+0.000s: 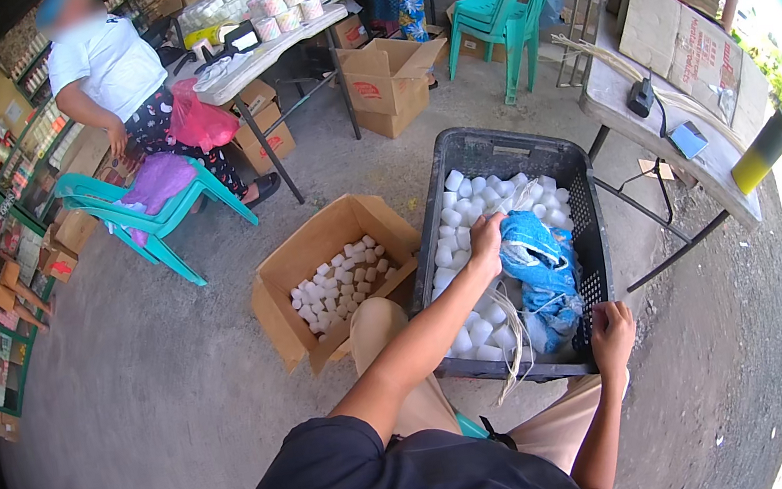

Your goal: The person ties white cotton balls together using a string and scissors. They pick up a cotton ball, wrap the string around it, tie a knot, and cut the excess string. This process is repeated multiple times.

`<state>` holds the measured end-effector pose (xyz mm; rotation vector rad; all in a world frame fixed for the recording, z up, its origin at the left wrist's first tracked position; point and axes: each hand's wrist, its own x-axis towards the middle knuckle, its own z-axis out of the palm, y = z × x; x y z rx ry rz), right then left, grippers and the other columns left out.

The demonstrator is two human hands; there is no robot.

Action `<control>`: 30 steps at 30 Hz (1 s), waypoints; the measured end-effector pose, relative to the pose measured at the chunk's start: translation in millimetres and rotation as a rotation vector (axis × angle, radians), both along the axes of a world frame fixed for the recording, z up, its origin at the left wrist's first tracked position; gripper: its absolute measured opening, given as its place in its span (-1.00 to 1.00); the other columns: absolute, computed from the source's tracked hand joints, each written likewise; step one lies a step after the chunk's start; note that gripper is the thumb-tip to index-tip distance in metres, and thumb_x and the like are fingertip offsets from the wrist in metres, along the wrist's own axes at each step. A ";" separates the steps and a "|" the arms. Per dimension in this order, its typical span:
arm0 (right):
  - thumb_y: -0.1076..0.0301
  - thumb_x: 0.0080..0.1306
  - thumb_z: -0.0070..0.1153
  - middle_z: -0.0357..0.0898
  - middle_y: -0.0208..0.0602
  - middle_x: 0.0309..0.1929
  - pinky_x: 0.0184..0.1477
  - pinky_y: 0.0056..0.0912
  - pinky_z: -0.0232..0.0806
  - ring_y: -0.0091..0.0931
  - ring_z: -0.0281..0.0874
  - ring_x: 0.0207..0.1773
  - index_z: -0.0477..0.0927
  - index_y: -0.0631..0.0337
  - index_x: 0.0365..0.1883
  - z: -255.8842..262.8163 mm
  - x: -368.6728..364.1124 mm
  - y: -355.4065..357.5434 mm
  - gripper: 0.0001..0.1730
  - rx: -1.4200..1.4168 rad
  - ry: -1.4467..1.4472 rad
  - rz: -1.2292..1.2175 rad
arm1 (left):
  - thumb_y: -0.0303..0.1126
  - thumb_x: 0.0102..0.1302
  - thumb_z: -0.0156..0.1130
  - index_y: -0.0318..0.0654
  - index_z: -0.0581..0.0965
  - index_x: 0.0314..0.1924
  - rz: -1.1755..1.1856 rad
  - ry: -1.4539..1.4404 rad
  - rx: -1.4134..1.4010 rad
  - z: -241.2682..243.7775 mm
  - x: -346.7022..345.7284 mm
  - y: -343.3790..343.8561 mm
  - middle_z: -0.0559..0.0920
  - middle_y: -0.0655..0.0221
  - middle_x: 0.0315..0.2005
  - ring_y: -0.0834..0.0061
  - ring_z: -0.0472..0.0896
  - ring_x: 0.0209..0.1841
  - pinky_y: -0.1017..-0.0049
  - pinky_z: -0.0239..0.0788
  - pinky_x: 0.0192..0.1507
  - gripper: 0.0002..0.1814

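My left hand grips the upper end of a crumpled blue-and-white bundle, of cloth or plastic. The bundle lies over many small white plastic containers in a black perforated plastic crate. At the crate's near right corner is my right hand, its fingers curled by the rim; whether they grip it is unclear. Pale string trails over the near rim. Left of the crate, an open cardboard box holds more small white pieces.
A side table at right carries a phone, a bottle and a black device. Green plastic chairs stand at left, others at back. A person stands beside a long table with tape rolls.
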<state>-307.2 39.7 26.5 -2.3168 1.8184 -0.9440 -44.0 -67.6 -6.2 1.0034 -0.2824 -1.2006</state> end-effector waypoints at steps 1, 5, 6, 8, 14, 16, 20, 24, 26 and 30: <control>0.44 0.19 0.10 0.52 -0.27 -0.36 -0.19 -0.16 0.25 -0.23 0.46 -0.22 0.60 0.11 -0.38 -0.8 -0.4 -0.4 -0.94 -0.012 -0.002 0.008 | -0.37 0.20 0.17 -0.26 0.54 -0.37 0.016 -0.004 -0.028 -1.6 -0.6 -1.0 0.56 0.36 -0.40 0.51 0.53 -0.32 0.43 0.40 -0.20 -0.89; 0.44 0.19 0.10 0.51 -0.27 -0.35 -0.19 -0.14 0.25 -0.22 0.46 -0.22 0.59 0.11 -0.37 -3.5 -0.4 -0.6 -0.94 0.000 -0.002 0.002 | -0.39 0.31 0.07 -0.25 0.54 -0.24 -0.043 -0.033 -0.147 -5.9 0.1 -5.3 0.60 0.34 -0.28 0.53 0.54 -0.21 0.47 0.40 -0.11 -0.87; 0.44 0.19 0.10 0.51 -0.27 -0.35 -0.19 -0.14 0.25 -0.22 0.46 -0.22 0.59 0.11 -0.37 -3.1 -0.6 -0.5 -0.94 -0.003 0.010 -0.002 | -0.36 0.32 0.08 -0.24 0.54 -0.22 -0.086 -0.024 -0.192 -5.2 0.8 -4.8 0.60 0.34 -0.27 0.53 0.53 -0.18 0.48 0.39 -0.08 -0.85; 0.45 0.18 0.10 0.53 -0.27 -0.36 -0.19 -0.15 0.25 -0.23 0.46 -0.22 0.59 0.11 -0.36 -0.9 -0.4 -0.1 -0.93 0.009 0.033 0.003 | -0.29 0.36 0.06 -0.24 0.56 -0.12 -0.239 0.094 -0.095 -1.0 2.9 -1.6 0.64 0.30 -0.19 0.48 0.57 -0.09 0.44 0.39 0.03 -0.77; 0.44 0.30 0.09 0.62 -0.16 -0.28 -0.18 -0.36 0.36 -0.41 0.56 -0.26 0.61 0.25 -0.22 7.6 26.6 -16.7 -0.87 0.170 -0.340 0.174 | -0.29 0.36 0.11 -0.27 0.52 -0.04 -0.665 0.296 -0.218 19.1 -10.5 15.9 0.64 0.31 -0.15 0.40 0.59 -0.02 0.33 0.40 0.12 -0.73; 0.40 0.35 0.05 0.62 -0.10 -0.26 -0.16 -0.36 0.37 -0.37 0.58 -0.23 0.56 0.26 -0.09 6.2 50.1 -32.2 -0.79 0.137 -0.467 0.250 | -0.40 0.34 0.16 -0.28 0.51 -0.05 -0.654 0.287 -0.275 21.4 -20.3 21.2 0.62 0.38 -0.16 0.50 0.56 -0.02 0.45 0.38 0.08 -0.78; 0.33 0.41 0.02 0.58 -0.14 -0.27 -0.19 -0.38 0.37 -0.44 0.53 -0.24 0.30 0.25 0.20 1.8 90.7 -68.2 -0.57 0.426 -0.611 0.332 | -0.43 0.39 0.10 -0.25 0.51 -0.14 -0.521 0.119 -0.400 18.3 -25.3 21.2 0.61 0.45 -0.24 0.65 0.54 -0.18 0.57 0.38 -0.07 -0.89; 0.38 0.39 0.05 0.43 -0.50 -0.35 -0.37 -0.60 0.28 -0.71 0.34 -0.37 0.28 0.17 0.23 -8.3 107.6 -79.8 -0.53 0.453 -0.944 0.388 | -0.36 0.41 0.09 -0.30 0.54 -0.18 -0.401 -0.404 -0.398 14.2 -19.1 14.2 0.62 0.46 -0.32 0.68 0.54 -0.24 0.56 0.41 -0.16 -0.84; 0.43 0.36 0.03 0.41 -0.58 -0.35 -0.40 -0.67 0.27 -0.75 0.34 -0.38 0.35 0.16 0.17 -12.7 103.9 -81.0 -0.59 0.568 -1.021 0.346 | -0.34 0.42 0.09 -0.33 0.56 -0.15 -0.402 -0.723 -0.525 13.9 -22.2 12.9 0.62 0.39 -0.30 0.59 0.55 -0.20 0.50 0.39 -0.12 -0.80; 0.36 0.45 -0.09 0.55 -0.40 -0.16 -0.12 -0.53 0.36 -0.65 0.48 -0.19 0.44 0.28 0.08 -18.0 89.5 -88.8 -0.71 0.374 -1.158 0.309 | -0.23 0.47 -0.03 -0.32 0.53 0.08 -0.199 -1.175 -0.610 14.1 -36.3 18.3 0.56 0.20 -0.01 0.32 0.51 0.01 0.39 0.28 0.09 -0.63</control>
